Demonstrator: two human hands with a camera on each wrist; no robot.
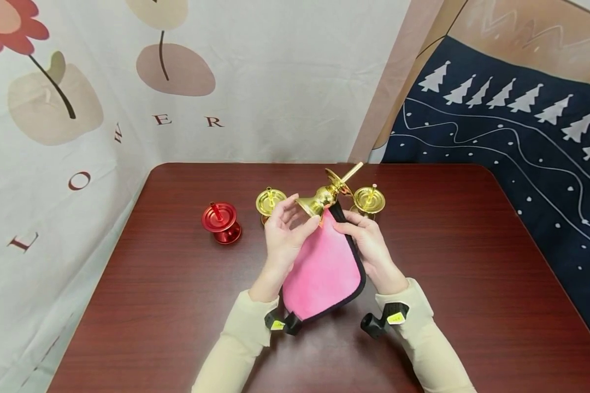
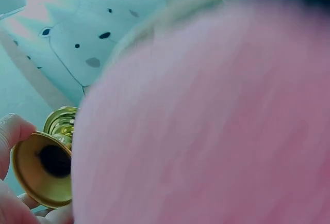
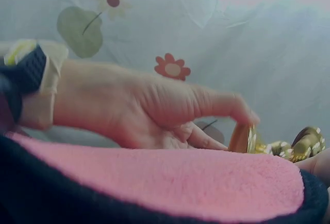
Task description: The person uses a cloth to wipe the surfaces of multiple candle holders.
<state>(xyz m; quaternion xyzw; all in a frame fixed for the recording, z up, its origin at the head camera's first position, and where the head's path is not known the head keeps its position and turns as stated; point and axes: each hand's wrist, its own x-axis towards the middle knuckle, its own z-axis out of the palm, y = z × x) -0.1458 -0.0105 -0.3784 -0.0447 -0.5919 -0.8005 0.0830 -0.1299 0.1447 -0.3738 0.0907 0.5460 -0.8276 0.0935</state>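
Note:
A shiny gold candlestick [image 1: 324,197] is held tilted above the table, its spike pointing up and to the right. My left hand [image 1: 286,232] grips it by the flared base between thumb and fingers. In the left wrist view the hollow underside of the candlestick's base [image 2: 26,170] faces the camera. My right hand [image 1: 371,245] pinches the upper edge of a pink cloth [image 1: 324,267] with black trim, which hangs between the hands. Part of the cloth touches or lies just behind the candlestick's stem; which one, I cannot tell. Blurred pink cloth [image 2: 206,121] covers most of the left wrist view.
A red candlestick [image 1: 221,218] stands upright to the left on the dark wooden table [image 1: 167,305]. Two more gold candlesticks stand behind the hands, one left [image 1: 269,202] and one right [image 1: 370,201]. A printed curtain [image 1: 285,82] hangs behind the table's far edge.

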